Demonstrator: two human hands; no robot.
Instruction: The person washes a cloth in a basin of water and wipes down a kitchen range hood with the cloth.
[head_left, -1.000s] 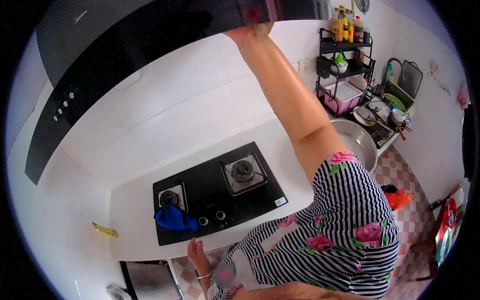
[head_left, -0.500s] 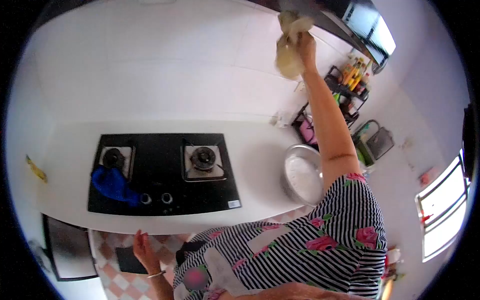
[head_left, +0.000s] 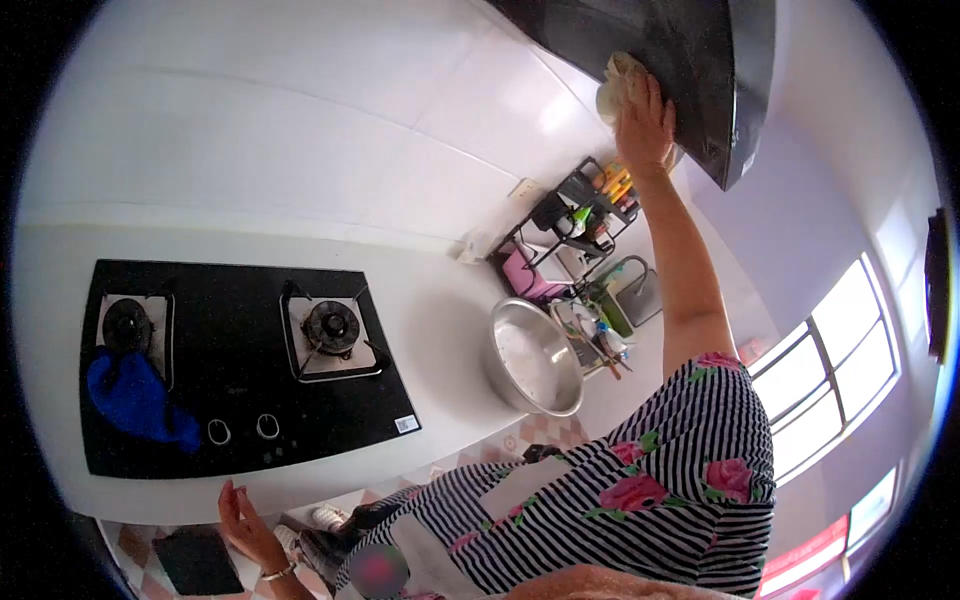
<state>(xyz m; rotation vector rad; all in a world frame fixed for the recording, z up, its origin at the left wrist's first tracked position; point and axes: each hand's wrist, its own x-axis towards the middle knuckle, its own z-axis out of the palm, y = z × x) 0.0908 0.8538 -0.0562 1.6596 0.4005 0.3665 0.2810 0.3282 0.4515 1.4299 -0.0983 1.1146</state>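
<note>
Raised high, my right hand (head_left: 646, 128) presses a pale yellowish cloth (head_left: 618, 84) against the underside of a dark range hood (head_left: 690, 85). Its fingers lie over the cloth, which is partly hidden behind them. Down by the counter's front edge is my left hand (head_left: 246, 527), a bracelet on its wrist. It holds nothing, and its fingers are loosely bent and apart. Nearest to it is the black two-burner gas hob (head_left: 235, 340). A crumpled blue cloth (head_left: 135, 398) lies over the hob's left side.
A large metal basin (head_left: 540, 365) with whitish contents stands right of the hob on the white counter (head_left: 440, 340). Behind it are a black rack (head_left: 575, 215) of bottles and packets, a pink container (head_left: 530, 275) and a sink (head_left: 640, 297). A dark mat (head_left: 198, 562) lies on the floor.
My view has swung to the right. My right hand has gone from holding the hanging cloth near the wall to pressing it bunched against the hood. My left hand stays low by the counter.
</note>
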